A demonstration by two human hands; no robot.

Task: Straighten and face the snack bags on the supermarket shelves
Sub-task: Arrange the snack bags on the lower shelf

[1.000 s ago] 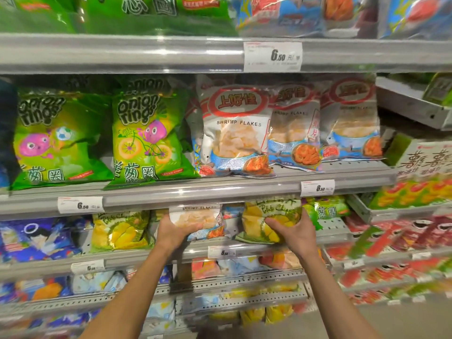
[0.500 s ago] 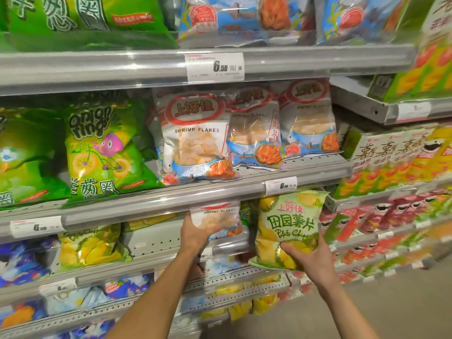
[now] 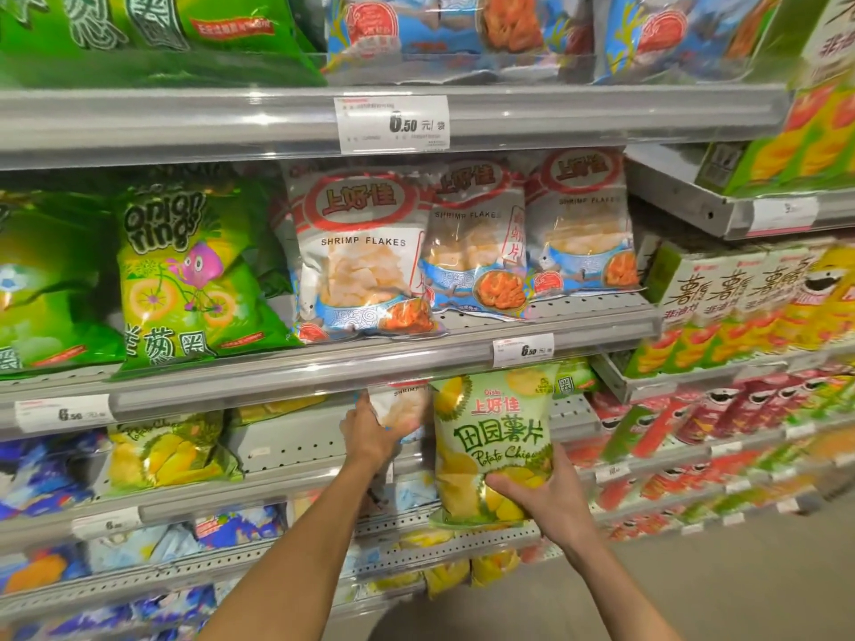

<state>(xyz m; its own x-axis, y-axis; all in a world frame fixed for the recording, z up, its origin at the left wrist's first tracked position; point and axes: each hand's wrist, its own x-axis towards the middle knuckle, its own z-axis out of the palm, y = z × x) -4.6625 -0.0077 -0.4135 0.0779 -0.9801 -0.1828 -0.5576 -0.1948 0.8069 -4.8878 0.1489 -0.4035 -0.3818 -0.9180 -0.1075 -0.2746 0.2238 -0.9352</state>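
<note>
Hand [image 3: 548, 499] holds bag [image 3: 492, 437] before shelf [image 3: 296, 474]

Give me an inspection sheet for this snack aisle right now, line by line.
Surface: grey shelf, bare patch beside the hands.
Job's things: potato chips bag held out in front of the shelf; shrimp flakes bag on it.
Clutter: onion rings bag leaning above.
Hands: right hand grips the chips bag's bottom; left hand holds the shrimp flakes bag.
Cables: nothing seen.
Surroundings: price tag, floor.
</note>
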